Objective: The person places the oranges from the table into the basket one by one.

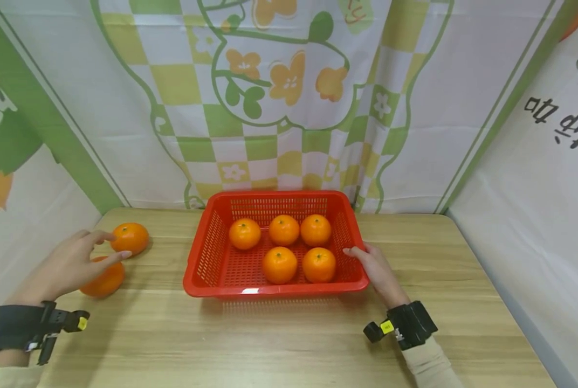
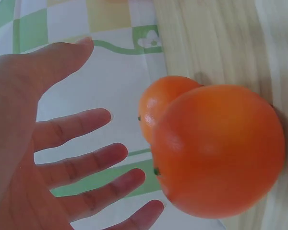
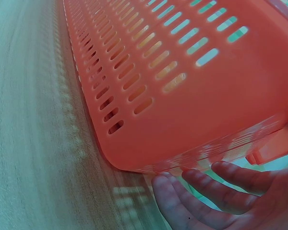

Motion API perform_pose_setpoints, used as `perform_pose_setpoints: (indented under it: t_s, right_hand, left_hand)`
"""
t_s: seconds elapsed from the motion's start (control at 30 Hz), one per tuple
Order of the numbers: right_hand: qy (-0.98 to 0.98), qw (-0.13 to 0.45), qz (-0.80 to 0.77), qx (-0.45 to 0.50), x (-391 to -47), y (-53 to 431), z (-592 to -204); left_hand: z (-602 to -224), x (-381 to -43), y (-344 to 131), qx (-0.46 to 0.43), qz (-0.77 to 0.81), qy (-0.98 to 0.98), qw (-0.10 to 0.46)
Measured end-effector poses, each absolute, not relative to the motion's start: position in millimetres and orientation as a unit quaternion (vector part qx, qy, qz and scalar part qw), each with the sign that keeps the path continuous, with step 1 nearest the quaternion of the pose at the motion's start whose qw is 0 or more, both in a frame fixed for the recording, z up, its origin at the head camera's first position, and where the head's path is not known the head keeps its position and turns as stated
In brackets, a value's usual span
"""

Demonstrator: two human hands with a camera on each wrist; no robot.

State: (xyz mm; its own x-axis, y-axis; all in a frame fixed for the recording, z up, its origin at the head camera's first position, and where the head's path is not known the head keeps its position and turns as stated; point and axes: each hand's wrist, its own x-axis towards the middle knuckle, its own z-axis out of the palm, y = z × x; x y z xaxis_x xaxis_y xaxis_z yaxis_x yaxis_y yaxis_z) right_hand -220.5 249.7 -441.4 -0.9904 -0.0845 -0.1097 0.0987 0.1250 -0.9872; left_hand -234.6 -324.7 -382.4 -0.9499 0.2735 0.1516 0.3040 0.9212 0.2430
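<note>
My left hand [image 1: 73, 264] is spread over two oranges at the left of the table, its fingers and thumb apart and gripping nothing. The farther orange [image 1: 132, 238] lies just past the fingertips; the nearer orange [image 1: 105, 280] is partly hidden under the hand. In the left wrist view, the bigger-looking orange [image 2: 221, 151] overlaps the other one [image 2: 161, 98], beside the outstretched fingers. My right hand [image 1: 377, 269] holds the red plastic basket [image 1: 274, 291] by its right side, thumb over the rim and fingers along the outer wall [image 3: 221, 100]. Several oranges [image 1: 279, 265] lie inside the basket.
The wooden table [image 1: 289, 345] runs back to a patterned curtain [image 1: 289, 156], close behind the basket. White printed cloth [image 1: 527, 205] hangs at the right side, and more cloth [image 1: 32, 199] at the left near my left hand.
</note>
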Motion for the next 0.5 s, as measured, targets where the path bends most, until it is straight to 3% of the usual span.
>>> perform_pose_setpoints:
  t_s: [0.5]
  right_hand:
    - [0.742,0.064,-0.667,0.002,-221.4,249.3,-443.8]
  left_hand:
    - [-417.5,-237.2,-340.2,-0.143,-0.141,-0.978,0.062]
